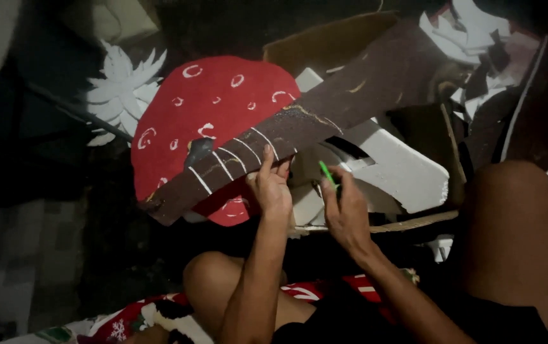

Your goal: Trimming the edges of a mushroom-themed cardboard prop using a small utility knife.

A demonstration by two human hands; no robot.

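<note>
A long dark brown painted foam piece [325, 108] with white stripes near one end lies slantwise in front of me. My left hand [271, 185] grips its lower edge, fingers up against the striped part. Beside it, my right hand [345, 207] pinches a thin green tool [327, 172], tip pointing up toward the brown piece's underside. Behind the brown piece sits a red rounded foam shape [216, 102] with white curl marks.
White foam blocks [401, 165] and a cardboard box [331, 41] lie behind the brown piece. A white leaf-like cutout [121, 89] sits at the left, foam scraps [471, 32] at the top right. My bare knees [509, 216] are close below.
</note>
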